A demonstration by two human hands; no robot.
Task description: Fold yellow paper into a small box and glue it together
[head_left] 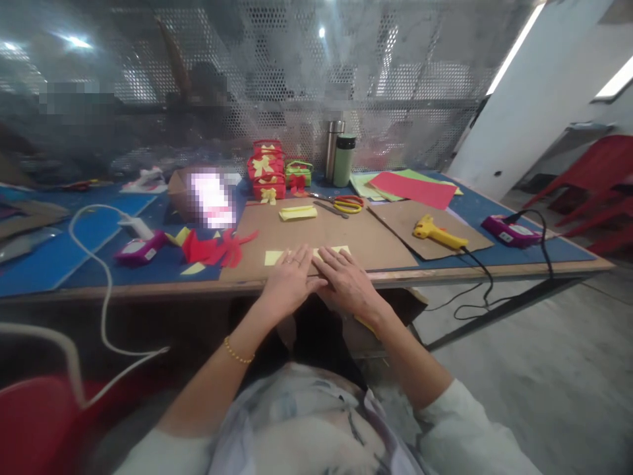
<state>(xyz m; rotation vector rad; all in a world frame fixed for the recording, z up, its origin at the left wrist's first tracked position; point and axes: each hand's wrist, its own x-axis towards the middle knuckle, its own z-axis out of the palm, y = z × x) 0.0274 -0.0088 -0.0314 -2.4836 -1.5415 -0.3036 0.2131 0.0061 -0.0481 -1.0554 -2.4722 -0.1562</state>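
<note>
A pale yellow paper strip [273,258] lies on the cardboard sheet [376,241] near the table's front edge. My left hand [293,280] rests flat on it with its fingers stretched out. Beside it, my right hand [349,277] also lies flat on the strip, fingers extended, and the two hands almost meet. The strip's middle is hidden under my fingers; its ends show on both sides. Farther back on the cardboard sits a folded yellow paper piece [297,213]. Scissors with red and yellow handles [349,204] lie behind it.
Red paper scraps [217,249] lie to the left, near a purple power socket [140,248]. Small red paper boxes with yellow bows [267,170], a green box [299,173] and a green bottle [344,161] stand behind. A yellow glue gun [438,233] with a trailing cord lies right.
</note>
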